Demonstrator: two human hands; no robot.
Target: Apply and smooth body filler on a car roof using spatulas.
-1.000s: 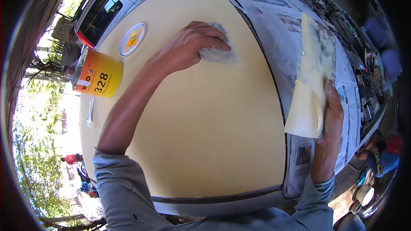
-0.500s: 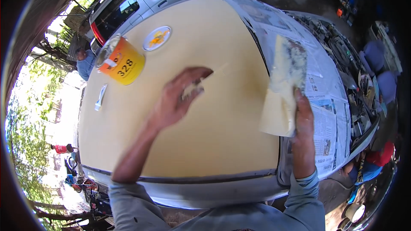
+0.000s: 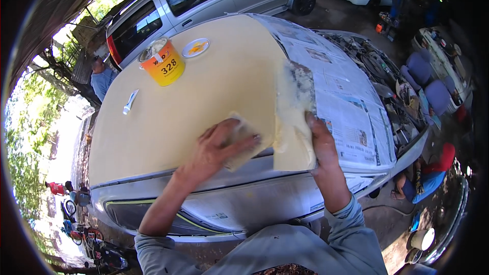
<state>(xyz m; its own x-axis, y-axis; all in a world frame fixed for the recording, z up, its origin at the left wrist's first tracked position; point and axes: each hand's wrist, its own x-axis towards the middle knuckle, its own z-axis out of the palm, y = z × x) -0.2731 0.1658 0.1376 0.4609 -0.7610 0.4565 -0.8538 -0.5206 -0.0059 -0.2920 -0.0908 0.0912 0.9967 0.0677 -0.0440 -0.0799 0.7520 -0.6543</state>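
Cream filler is coating the car panel (image 3: 204,97) while I am drawing the left hand (image 3: 216,150) back from the panel's middle toward six o'clock, fingers clenched on a spreader (image 3: 243,145) now meeting the mixing board (image 3: 293,122) that the right hand (image 3: 321,145) is grasping at three o'clock, apparently for a reload.

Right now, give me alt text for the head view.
Left hand presses a small pad on a cream-coated car roof; right hand holds a smeared board. An orange can stands beyond.
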